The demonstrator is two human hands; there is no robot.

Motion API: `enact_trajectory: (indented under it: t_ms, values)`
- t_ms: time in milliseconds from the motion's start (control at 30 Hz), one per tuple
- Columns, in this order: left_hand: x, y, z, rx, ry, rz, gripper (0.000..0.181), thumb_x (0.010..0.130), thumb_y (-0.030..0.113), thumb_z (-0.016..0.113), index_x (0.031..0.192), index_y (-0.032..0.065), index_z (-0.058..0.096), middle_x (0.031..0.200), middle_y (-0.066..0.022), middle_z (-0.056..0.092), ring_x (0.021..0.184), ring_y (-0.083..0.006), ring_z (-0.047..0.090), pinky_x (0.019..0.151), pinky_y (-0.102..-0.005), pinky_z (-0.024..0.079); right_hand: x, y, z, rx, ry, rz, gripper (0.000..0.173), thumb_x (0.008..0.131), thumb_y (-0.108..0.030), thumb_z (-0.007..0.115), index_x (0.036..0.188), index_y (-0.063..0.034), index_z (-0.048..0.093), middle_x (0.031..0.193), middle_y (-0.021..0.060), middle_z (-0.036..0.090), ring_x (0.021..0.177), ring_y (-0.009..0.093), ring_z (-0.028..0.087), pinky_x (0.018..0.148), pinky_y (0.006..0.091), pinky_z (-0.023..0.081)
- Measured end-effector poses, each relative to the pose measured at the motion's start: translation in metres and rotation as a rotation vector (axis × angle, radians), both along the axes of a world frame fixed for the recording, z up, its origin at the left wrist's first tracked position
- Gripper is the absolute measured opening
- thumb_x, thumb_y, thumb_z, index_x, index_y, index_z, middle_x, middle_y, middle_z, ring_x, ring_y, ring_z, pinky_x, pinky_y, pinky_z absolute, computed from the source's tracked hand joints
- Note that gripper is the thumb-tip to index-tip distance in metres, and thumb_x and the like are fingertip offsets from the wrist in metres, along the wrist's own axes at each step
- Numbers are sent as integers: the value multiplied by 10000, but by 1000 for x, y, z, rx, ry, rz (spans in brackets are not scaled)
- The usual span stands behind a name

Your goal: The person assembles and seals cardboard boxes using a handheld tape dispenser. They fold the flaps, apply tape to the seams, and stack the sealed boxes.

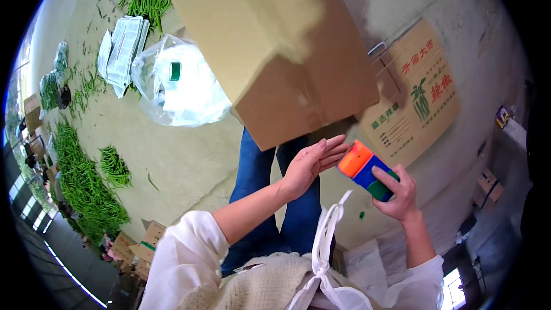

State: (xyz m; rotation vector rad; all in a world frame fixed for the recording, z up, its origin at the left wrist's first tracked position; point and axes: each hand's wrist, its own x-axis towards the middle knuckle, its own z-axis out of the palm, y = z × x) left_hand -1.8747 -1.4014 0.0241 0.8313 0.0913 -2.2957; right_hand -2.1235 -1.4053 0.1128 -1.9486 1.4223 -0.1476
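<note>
In my right hand (398,193) is a tape dispenser (366,170) with an orange front and a blue and green body. My left hand (308,165), palm flat and fingers stretched, is beside the dispenser's orange end, and nothing shows in it. Just beyond both hands stands a large plain cardboard box (280,94), tilted in the view, with a seam down its side. Whether my left fingertips touch the dispenser cannot be told. A flattened or lying printed carton (413,94) with a green vegetable drawing is at the right of the box.
A clear plastic bag (189,86) with white contents lies left of the box, beside stacked newspapers (125,51). Green peppers lie in heaps on the concrete floor (86,185), with more behind the newspapers (148,0). Cartons (150,239) stand at lower left, another (490,184) at right.
</note>
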Motion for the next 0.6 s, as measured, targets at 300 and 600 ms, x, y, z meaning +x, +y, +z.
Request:
enact_trajectory:
  t_ms: [300, 600]
  values:
    - [110, -90, 37, 108, -205, 297, 380, 930, 134, 645, 1282, 9, 579, 1168, -93, 650, 1085, -132, 612, 970, -275, 481, 140, -167, 24, -40, 81, 453, 685, 541, -113, 788, 1177, -343, 677, 825, 57, 525, 702, 242, 576, 634, 356, 500]
    - [164, -78, 10, 492, 206, 769, 219, 931, 137, 636, 1140, 72, 651, 977, -40, 694, 800, -115, 679, 670, -238, 580, 251, -237, 10, 238, -42, 712, 737, 538, -101, 794, 1223, -333, 651, 814, 67, 525, 699, 247, 565, 630, 355, 500]
